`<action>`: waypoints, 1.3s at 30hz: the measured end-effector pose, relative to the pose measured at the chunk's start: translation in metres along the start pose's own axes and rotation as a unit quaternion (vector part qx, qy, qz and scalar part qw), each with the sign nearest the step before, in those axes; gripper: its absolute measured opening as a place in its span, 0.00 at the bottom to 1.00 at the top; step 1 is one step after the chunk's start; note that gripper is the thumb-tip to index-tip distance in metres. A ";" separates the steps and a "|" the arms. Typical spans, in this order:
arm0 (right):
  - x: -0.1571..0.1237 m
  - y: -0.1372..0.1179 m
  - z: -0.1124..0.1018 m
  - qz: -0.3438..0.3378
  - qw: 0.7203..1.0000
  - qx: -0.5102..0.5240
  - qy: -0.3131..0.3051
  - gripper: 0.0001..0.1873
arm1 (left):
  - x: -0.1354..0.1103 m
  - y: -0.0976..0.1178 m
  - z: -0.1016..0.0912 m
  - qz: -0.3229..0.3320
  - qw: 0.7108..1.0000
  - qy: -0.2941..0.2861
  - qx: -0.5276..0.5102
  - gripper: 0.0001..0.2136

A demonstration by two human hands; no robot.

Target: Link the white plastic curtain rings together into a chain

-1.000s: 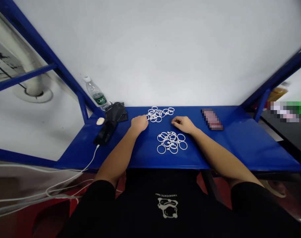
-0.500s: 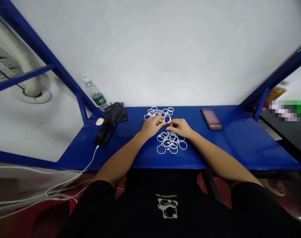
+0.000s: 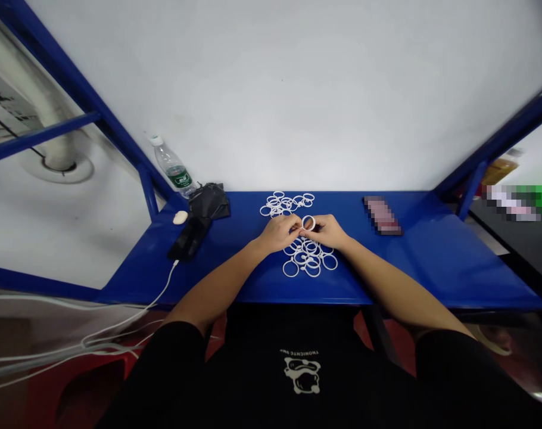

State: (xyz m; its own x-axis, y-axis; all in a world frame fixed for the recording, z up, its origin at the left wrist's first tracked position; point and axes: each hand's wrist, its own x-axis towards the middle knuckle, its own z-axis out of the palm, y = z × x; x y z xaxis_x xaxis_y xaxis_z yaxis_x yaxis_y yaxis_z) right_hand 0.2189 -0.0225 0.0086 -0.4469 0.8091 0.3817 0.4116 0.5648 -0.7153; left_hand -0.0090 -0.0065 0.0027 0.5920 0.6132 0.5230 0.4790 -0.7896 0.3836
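Note:
A thin white ring (image 3: 314,223) stands upright between my two hands, above the blue tabletop (image 3: 253,280). My left hand (image 3: 279,233) pinches its lower left edge between thumb and fingers. From the other side, my right hand (image 3: 328,231) is closed at the same ring, thumb and fingertips at its lower edge. Just below my hands lies a pile of similar white rings (image 3: 312,275), some with small knobs on them. Beyond my hands, near the wall, is a second group of white rings (image 3: 265,214). My fingers hide part of the held ring.
At the left stand a plastic bottle (image 3: 173,167) and a crumpled black bag (image 3: 209,202), beside a black device (image 3: 188,239) with a white cable and a small pale object (image 3: 180,217). A phone-shaped, blurred item (image 3: 382,214) lies to the right. Blue frame bars flank the table.
The ring has shifted slightly right and down, in my left hand. My right hand, apart from the ring before, has closed at its lower edge. The two hands are nearer each other.

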 end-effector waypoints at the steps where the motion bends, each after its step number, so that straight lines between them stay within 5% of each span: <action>1: 0.000 0.001 -0.001 0.001 1.000 -0.001 0.001 0.28 | 0.000 0.000 0.001 0.001 1.000 -0.002 -0.005 0.02; 8: 0.001 0.023 -0.011 -0.003 1.000 0.007 0.026 0.40 | -0.002 -0.002 0.001 0.018 0.999 -0.033 -0.003 0.04; 13: 0.012 0.049 -0.019 0.040 0.985 -0.143 0.084 0.32 | -0.003 0.003 -0.002 0.040 0.997 -0.060 -0.010 0.07; 20: 0.023 0.065 -0.010 0.107 0.935 -0.338 -0.024 0.42 | -0.003 0.010 -0.001 0.043 0.994 -0.092 -0.038 0.08; 23: 0.022 0.061 -0.009 0.094 0.933 -0.346 -0.044 0.36 | -0.003 0.012 -0.001 0.046 0.994 -0.085 -0.046 0.08; 32: 0.018 0.048 -0.015 0.091 0.928 -0.359 0.037 0.24 | -0.002 -0.003 0.003 0.020 0.996 -0.068 -0.050 0.06; 39: 0.015 0.047 -0.020 0.093 0.941 -0.324 -0.014 0.19 | -0.001 -0.011 0.005 -0.033 0.994 -0.100 -0.035 0.06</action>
State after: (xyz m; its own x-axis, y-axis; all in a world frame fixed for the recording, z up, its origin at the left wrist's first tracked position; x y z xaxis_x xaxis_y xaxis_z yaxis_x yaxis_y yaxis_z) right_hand 0.2473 0.0198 -0.0075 -0.3370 0.9039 0.2633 0.8787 0.4024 -0.2567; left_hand -0.0115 0.0022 -0.0056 0.6811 0.6504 0.3364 0.4786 -0.7431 0.4676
